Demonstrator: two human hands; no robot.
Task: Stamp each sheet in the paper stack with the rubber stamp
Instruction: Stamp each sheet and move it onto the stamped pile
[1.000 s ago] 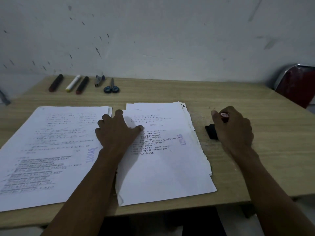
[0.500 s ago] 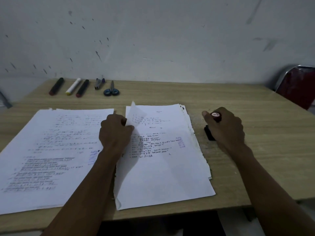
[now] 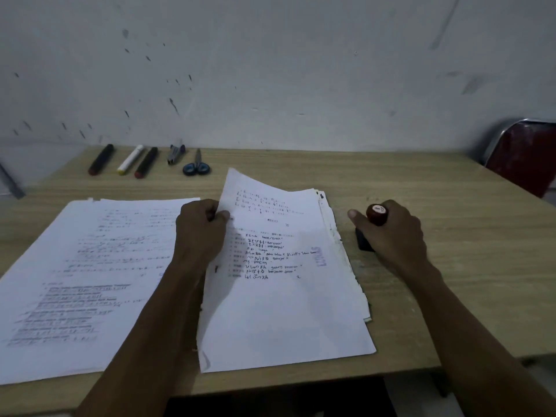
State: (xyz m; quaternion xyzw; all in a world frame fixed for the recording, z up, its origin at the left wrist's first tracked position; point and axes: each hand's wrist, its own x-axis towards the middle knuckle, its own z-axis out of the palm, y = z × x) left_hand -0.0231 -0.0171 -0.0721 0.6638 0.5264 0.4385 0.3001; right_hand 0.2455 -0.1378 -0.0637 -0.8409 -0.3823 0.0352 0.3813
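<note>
**Inspector:** Head view. The left hand [image 3: 202,233] pinches the top sheet [image 3: 282,296] at its left edge, far corner lifted off the paper stack [image 3: 340,245]. The sheet carries a purple mark [image 3: 322,256].

**Clerk:** And the stamp?

**Inspector:** The right hand [image 3: 394,236] is closed round the rubber stamp [image 3: 376,214], its base down on the table [image 3: 451,266] just right of the stack.

**Clerk:** Recommendation?

**Inspector:** Peel one sheet only, carry it flat onto the left pile [image 3: 90,281], edges squared. Keep the stamp upright until the next sheet lies bare.
</note>
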